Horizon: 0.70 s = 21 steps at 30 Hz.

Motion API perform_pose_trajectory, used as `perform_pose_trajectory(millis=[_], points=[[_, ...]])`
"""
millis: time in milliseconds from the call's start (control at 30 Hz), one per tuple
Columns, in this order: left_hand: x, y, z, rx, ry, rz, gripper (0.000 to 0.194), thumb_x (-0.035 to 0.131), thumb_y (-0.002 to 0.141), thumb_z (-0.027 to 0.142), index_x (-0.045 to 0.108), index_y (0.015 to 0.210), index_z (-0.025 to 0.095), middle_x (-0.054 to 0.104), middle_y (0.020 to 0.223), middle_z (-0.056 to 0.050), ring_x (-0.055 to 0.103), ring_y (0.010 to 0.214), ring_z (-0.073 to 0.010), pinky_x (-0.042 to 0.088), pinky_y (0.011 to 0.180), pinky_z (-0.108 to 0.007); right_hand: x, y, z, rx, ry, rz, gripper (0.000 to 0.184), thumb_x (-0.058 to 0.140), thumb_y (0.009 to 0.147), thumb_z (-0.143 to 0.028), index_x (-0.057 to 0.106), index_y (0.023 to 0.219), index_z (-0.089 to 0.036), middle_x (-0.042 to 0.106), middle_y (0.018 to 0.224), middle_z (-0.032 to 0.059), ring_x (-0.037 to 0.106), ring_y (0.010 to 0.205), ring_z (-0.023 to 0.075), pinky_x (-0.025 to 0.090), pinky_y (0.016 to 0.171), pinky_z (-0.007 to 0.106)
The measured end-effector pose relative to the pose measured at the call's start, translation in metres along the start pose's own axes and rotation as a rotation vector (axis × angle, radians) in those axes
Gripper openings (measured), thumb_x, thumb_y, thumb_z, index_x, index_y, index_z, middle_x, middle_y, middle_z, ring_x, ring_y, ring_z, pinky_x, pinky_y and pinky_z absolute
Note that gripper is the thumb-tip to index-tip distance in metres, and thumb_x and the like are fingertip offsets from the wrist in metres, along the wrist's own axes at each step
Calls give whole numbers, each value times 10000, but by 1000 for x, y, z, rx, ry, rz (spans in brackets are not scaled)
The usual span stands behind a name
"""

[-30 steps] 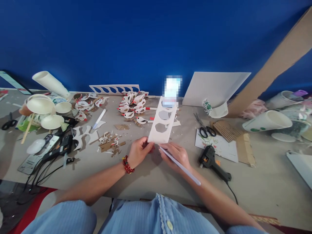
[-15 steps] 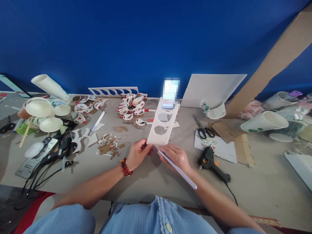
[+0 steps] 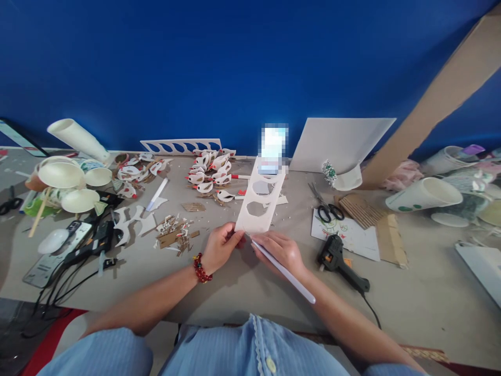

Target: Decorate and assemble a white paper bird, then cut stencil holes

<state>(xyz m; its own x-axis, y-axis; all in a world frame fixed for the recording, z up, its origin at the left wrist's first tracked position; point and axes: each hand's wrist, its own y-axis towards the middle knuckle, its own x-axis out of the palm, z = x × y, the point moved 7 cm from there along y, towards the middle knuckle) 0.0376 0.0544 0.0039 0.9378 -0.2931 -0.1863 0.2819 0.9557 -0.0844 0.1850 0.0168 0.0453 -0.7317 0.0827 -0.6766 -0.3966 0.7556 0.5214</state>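
My left hand [image 3: 222, 247], with a red bead bracelet at the wrist, is closed on the near left corner of a white card strip [image 3: 253, 222]. Large rounded holes run along the strip, which slants away from me. At its near right corner, my right hand [image 3: 282, 253] is closed round a slim pale-lavender pen-shaped tool [image 3: 291, 278]. The tool's tip points toward the strip's near edge; my fingers hide whether it touches. Beyond the strip's far end stands a lit phone [image 3: 273, 149], its screen blurred out.
White cut-out birds [image 3: 211, 172] with red beaks cluster behind my left hand, near cardboard scraps [image 3: 176, 235]. On the right lie scissors [image 3: 329, 209], a black glue gun [image 3: 342, 265] with its cord, and corrugated cardboard [image 3: 360, 210]. Paper cups [image 3: 62, 172] crowd the left. A blue wall [image 3: 195, 68] rises behind.
Almost nothing differs. Both hands keep their grip on the strip and the pen-shaped tool, and the view has shifted very slightly.
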Motion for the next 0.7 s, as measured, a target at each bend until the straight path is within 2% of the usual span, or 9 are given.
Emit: perform_pose_trajectory(millis=[500, 700], points=[[0, -1, 2, 30, 19, 12, 248, 551, 877, 372, 601, 759, 160, 629, 625, 14, 576, 585, -114, 467, 579, -200, 1, 0, 2, 19, 27, -14, 218, 560, 882, -151, 617, 1088, -196, 732, 913, 75, 679, 802, 192, 537, 743, 300], [0, -2, 1, 49, 45, 8, 244, 538, 892, 344, 603, 756, 153, 622, 633, 12, 575, 589, -110, 457, 581, -199, 1, 3, 0, 22, -10, -20, 179, 518, 902, -174, 608, 1056, -191, 722, 834, 78, 675, 736, 193, 540, 689, 298]])
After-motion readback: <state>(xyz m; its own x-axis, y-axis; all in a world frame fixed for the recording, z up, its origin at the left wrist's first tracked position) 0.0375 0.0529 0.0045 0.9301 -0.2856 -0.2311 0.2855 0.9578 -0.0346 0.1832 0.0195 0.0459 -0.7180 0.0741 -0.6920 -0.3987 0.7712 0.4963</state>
